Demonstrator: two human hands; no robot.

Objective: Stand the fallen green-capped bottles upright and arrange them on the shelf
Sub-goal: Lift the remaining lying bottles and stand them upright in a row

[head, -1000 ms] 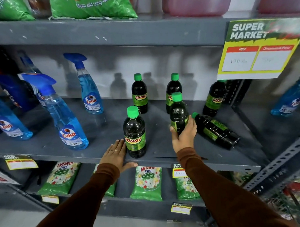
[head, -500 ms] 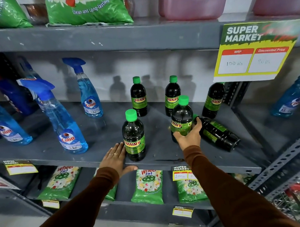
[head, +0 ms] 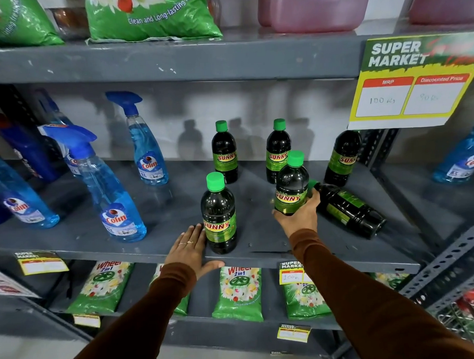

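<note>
Dark Sunny bottles with green caps stand on the grey middle shelf (head: 157,244). My right hand (head: 299,217) grips one upright bottle (head: 291,188) by its lower body, label facing me. Just right of it a fallen bottle (head: 347,207) lies on its side, cap towards my hand. Another upright bottle (head: 219,215) stands near the front edge, and my left hand (head: 188,249) rests flat on the shelf touching its left side. Upright at the back stand a left bottle (head: 224,153), a middle bottle (head: 277,148) and a right bottle (head: 342,157), the last partly behind the price sign.
Blue Colin spray bottles (head: 107,189) fill the shelf's left half, and one lies at far right (head: 461,160). A supermarket price sign (head: 412,84) hangs from the upper shelf. Green Wheel packets (head: 238,289) sit on the shelf below. A slotted metal upright (head: 448,263) runs at the right.
My right hand has turned the held bottle so its Sunny label faces me and shifted it slightly right and forward. My left hand stays beside the front bottle.
</note>
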